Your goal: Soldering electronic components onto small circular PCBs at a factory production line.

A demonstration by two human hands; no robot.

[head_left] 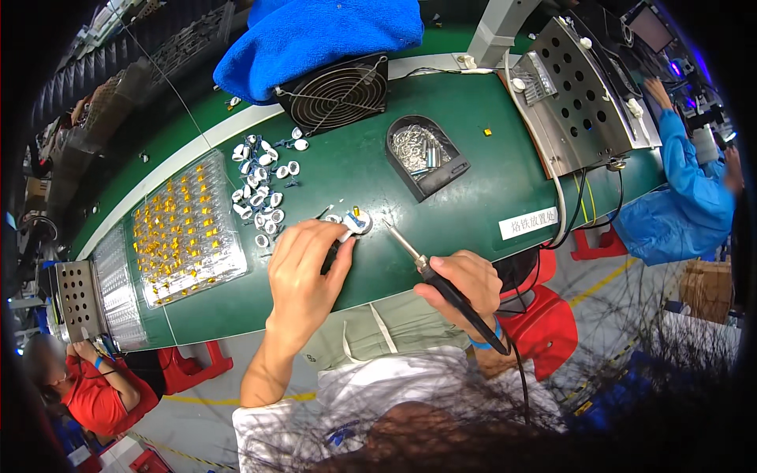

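My left hand (303, 276) is closed, its fingertips pinched at the edge of a small round white part (361, 225) with a blue piece and a yellow block on it. A dark object, too hidden to name, shows between the thumb and fingers. In my right hand (473, 284) is a soldering iron (408, 249) with a black handle and a metal barrel. Its tip points up and left, just right of the white part and apart from it. Several white cup-shaped parts (276, 199) with dark blue leads lie scattered left of my hands.
On the left, a clear plastic tray (236, 264) carries rows of yellow pieces. A black fan (339, 93) stands under a blue cloth (323, 39). Beyond my hands sits a black bin (441, 177) of metal bits. A perforated metal box (579, 98) is at right; co-workers sit at both sides.
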